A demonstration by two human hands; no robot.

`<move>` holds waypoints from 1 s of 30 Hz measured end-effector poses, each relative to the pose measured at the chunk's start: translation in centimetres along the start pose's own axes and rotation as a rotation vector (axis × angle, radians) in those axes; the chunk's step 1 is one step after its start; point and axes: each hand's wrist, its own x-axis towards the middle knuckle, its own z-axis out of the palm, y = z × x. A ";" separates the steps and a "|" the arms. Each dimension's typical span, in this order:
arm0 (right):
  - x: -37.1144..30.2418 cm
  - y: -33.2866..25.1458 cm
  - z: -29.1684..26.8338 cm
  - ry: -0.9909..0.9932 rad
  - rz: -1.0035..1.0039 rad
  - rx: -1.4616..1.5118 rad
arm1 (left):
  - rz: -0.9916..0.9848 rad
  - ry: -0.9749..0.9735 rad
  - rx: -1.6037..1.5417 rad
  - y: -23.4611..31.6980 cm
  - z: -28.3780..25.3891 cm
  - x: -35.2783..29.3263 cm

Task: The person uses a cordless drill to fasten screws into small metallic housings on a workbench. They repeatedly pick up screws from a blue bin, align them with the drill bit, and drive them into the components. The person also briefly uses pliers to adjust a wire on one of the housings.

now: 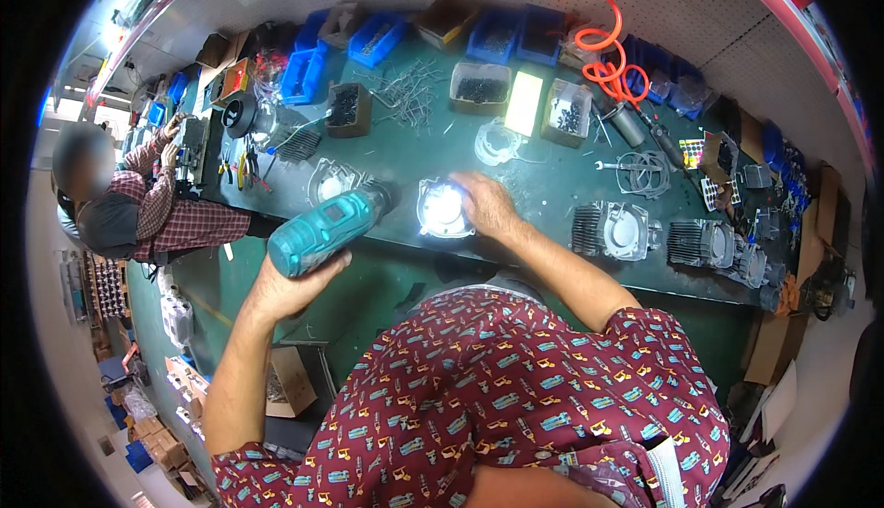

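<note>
Two bare hands: left hand point(287, 285) wrapped round the drill, low and left of the lit housing; right hand point(488, 206) at the housing's right rim, fingers partly curled against it, though whether they grip or only steady cannot be told.
Drill point(322, 230): teal, left of the lit housing, its long axis slanting from lower left to upper right, dark nose toward the housing.
Lit housing point(442, 213): near the bench point(550, 186) edge, right of the drill's nose; the right hand is nearer, touching it.
Hard to see: glare washes out the housing's middle; the drill's handle is mostly hidden; no bit can be made out, nor the nose's height.
Other housings: one point(333, 179) left of the lit housing, partly behind the drill; finned ones point(626, 231) to its right.
Co-worker point(120, 197): far left of it.
Blue bins point(494, 36): beyond it, along the back.
</note>
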 end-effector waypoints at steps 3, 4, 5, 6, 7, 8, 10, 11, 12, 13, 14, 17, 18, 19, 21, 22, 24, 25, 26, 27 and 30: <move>0.1 -1.1 -0.4 -0.001 -0.006 -0.106 | -0.097 0.117 -0.202 -1.7 1.6 -2.4; 0.3 -2.1 -0.7 -0.025 -0.053 -0.131 | -0.153 0.160 -0.264 -2.2 2.3 -3.1; 0.7 -3.0 -0.8 -0.048 -0.099 -0.156 | -0.151 0.180 -0.295 -2.8 2.9 -3.5; 1.0 -3.6 -0.7 -0.069 -0.142 -0.184 | -0.162 0.186 -0.269 -2.0 2.9 -3.9; 1.5 -3.6 -0.1 -0.060 -0.169 -0.169 | -0.174 0.159 -0.264 -2.2 3.0 -3.9; 1.8 -3.9 0.2 -0.088 -0.169 -0.232 | -0.186 0.132 -0.259 -2.4 3.1 -3.9; 2.4 -5.1 0.4 -0.220 -0.155 -0.410 | -0.144 0.122 -0.196 -2.8 3.2 -4.0; 2.7 -5.4 0.8 -0.214 -0.168 -0.422 | -0.122 0.115 -0.165 -3.1 3.2 -3.9; 3.1 -5.6 1.3 -0.208 -0.181 -0.434 | -0.131 0.109 -0.138 -3.6 3.3 -3.8; 3.3 -5.7 1.6 -0.201 -0.193 -0.447 | -0.141 0.102 -0.111 -4.2 3.4 -3.6; 3.4 -5.5 1.8 -0.238 -0.156 -0.433 | -0.150 0.095 -0.084 -4.7 3.6 -3.3; 3.5 -4.7 2.3 -0.324 -0.088 -0.399 | -0.099 0.083 -0.001 -5.1 3.5 -1.9; 3.4 -4.7 2.3 -0.323 -0.097 -0.406 | -0.101 0.063 0.050 -5.1 3.5 -1.5; 3.4 -4.8 2.2 -0.322 -0.106 -0.414 | -0.162 0.037 0.062 -4.2 3.0 -1.2; 3.3 -4.6 2.2 -0.296 -0.140 -0.415 | -0.155 0.007 0.102 -4.3 2.8 -0.6; 3.2 -4.5 2.3 -0.291 -0.139 -0.415 | -0.150 -0.008 0.123 -4.3 2.6 -0.3; 3.0 -4.5 2.4 -0.281 -0.137 -0.416 | -0.141 0.000 0.112 -4.4 2.5 0.0; 2.9 -4.5 2.3 -0.276 -0.140 -0.405 | -0.138 0.004 0.106 -4.4 2.5 0.1; 2.9 -4.6 2.3 -0.270 -0.143 -0.395 | -0.134 0.009 0.100 -4.4 2.4 0.3; 2.9 -4.6 2.2 -0.263 -0.147 -0.386 | -0.140 -0.037 0.124 -4.6 2.1 0.8; 3.0 -4.6 2.4 -0.252 -0.154 -0.395 | -0.135 -0.081 0.145 -3.2 1.4 1.4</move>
